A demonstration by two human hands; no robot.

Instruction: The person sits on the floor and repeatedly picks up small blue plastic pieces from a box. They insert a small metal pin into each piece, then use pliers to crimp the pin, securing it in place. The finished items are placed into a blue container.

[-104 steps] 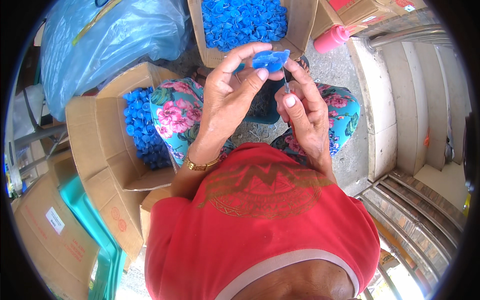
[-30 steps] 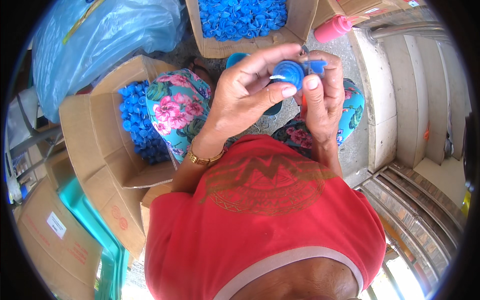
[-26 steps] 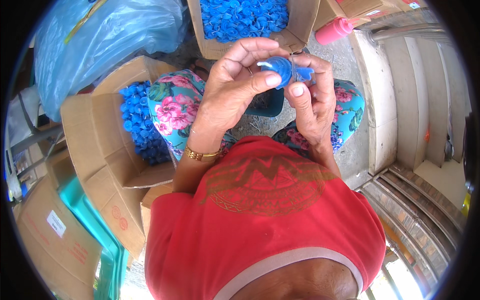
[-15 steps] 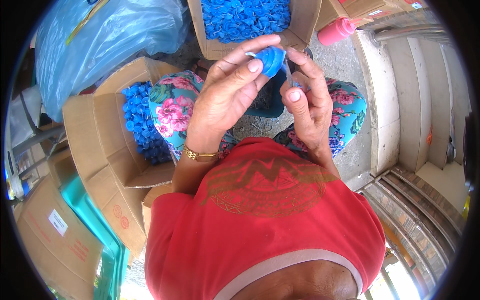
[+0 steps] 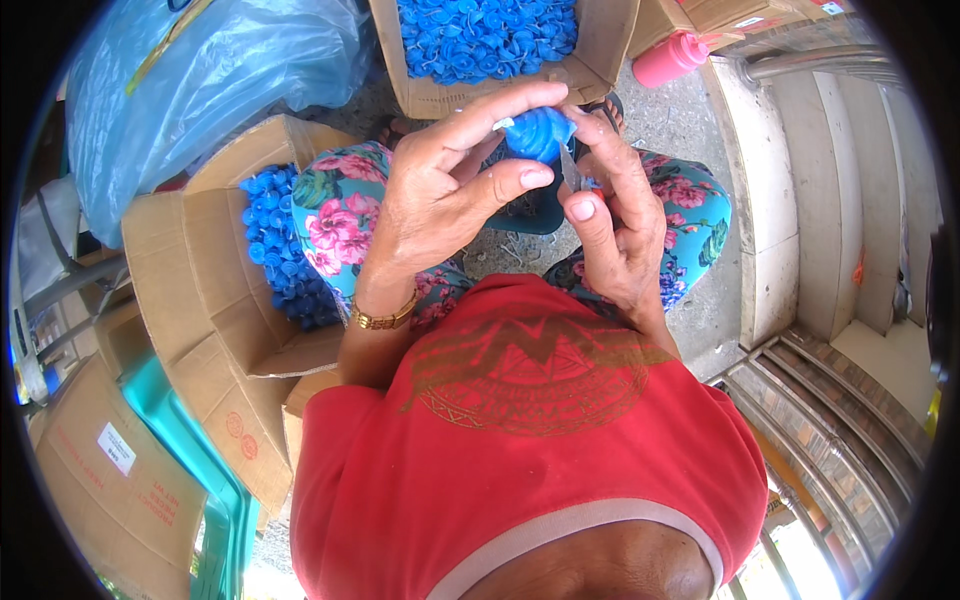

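My left hand holds a blue plastic cap between thumb and fingers, raised over my knees. My right hand is beside it, pinching a thin metal blade whose tip sits against the cap's lower edge. A gold bracelet circles my left wrist. Below the hands lie my floral-trousered legs and red shirt.
An open cardboard box full of blue caps stands ahead. Another open box of blue caps is at my left knee. A blue plastic bag lies far left, a pink bottle far right. More cartons and a teal crate sit lower left.
The hands have turned the blue cap between the fingers and kept it at the same height; the right hand's blade stays against the cap.
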